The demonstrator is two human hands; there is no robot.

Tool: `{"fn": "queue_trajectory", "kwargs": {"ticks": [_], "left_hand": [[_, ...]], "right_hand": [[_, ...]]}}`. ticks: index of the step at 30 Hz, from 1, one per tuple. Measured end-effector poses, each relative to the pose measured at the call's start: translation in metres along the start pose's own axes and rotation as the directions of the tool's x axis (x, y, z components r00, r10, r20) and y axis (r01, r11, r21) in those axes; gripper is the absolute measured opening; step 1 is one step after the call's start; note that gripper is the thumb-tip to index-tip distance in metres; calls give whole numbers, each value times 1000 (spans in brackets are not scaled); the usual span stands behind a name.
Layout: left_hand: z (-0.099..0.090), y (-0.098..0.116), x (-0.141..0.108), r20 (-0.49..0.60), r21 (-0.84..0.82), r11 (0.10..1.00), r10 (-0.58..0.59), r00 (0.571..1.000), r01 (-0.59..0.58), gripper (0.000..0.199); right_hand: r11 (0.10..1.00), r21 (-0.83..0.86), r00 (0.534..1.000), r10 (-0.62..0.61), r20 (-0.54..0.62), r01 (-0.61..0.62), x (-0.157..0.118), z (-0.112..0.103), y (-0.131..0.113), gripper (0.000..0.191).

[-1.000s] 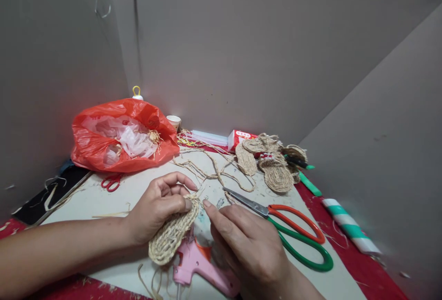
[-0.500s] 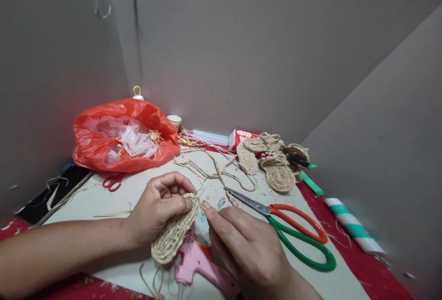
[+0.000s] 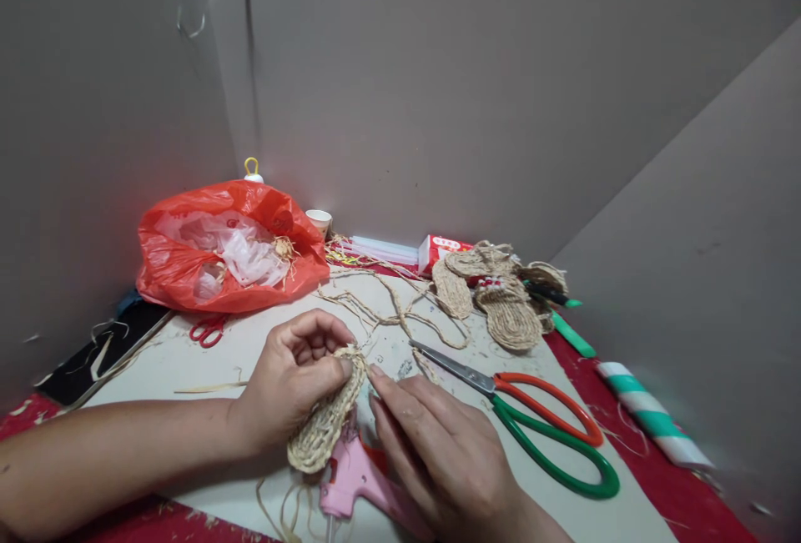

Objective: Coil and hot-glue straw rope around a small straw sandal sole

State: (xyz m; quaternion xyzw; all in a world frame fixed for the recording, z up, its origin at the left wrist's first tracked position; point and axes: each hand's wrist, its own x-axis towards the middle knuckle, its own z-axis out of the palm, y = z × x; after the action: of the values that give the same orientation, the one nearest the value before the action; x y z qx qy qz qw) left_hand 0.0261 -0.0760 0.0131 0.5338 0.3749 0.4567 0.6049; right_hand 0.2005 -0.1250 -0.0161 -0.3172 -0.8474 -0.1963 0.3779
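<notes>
Here the left hand (image 3: 289, 380) pinches woven fibre (image 3: 321, 434), the right hand's (image 3: 445, 447) grip unclear, the box's (image 3: 441, 251) lettering illegible.

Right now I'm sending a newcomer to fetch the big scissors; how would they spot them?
Find the pale board, then the person's right hand over it. The big scissors lie just right of that hand, blades pointing away and leftward. One handle is orange, the other green; the smaller scissors near the red bag have only red handles.

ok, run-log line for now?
left hand: holds woven straw piece | right hand: near its far end | large scissors: beside right hand
</notes>
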Motion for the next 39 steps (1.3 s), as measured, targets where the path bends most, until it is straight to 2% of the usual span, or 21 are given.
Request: {"fn": "queue_trajectory", "kwargs": {"ticks": [5,7,9,11,14,17,20,23,25,28,30,33,36,39], "left_hand": [[1,2,1,-12,31,999,39,999,-39,12],[2,2,1,-23,34,998,49,999,-49,12],[2,2,0,-32,40,997,63,997,-62,13],[2,2,0,-37,45,996,82,996,-80,13],[3,1,0,-42,49,993,107,993,-105,13],[4,0,0,-59,76,988,137,989,-133,13],[6,-2,-1,-81,108,979,182,980,-173,12],[7,-6,-2,-63,84,981,178,982,-172,12],[8,-11,-3,-26,44,987,158,987,-157,11],[9,-18,-4,-8,22,986,168,986,-168,11],[9,-19,-3,-17,47,982,183,983,-182,11],[3,-12,2,40,109,974,197,980,-200,14],[-6,1,10,192,88,981,151,970,-170,19],[-14,10,18,134,47,994,91,987,-99,20]], "right_hand": [[993,-103,999,-51,-8,50,2,0,-4,16],[994,-104,999,-33,-23,31,3,1,-6,16],[999,-22,999,41,-32,-42,2,4,-7,19],[981,124,988,154,-34,-148,0,8,-9,31],[900,332,952,307,-17,-284,-2,12,-14,47],[821,445,911,412,-25,-359,-2,16,-18,49],[731,523,841,539,-48,-438,-2,20,-22,46],[573,611,724,690,0,-546,-4,25,-27,42],[402,675,615,782,98,-619,-5,26,-31,38],[93,730,425,859,284,-677,-4,26,-34,33],[-33,731,347,865,363,-681,-3,24,-32,34],[-112,726,304,857,416,-678,-1,21,-24,35],[-162,742,289,851,439,-650,0,19,-13,34],[-181,768,302,845,441,-615,2,16,-5,32]]}}
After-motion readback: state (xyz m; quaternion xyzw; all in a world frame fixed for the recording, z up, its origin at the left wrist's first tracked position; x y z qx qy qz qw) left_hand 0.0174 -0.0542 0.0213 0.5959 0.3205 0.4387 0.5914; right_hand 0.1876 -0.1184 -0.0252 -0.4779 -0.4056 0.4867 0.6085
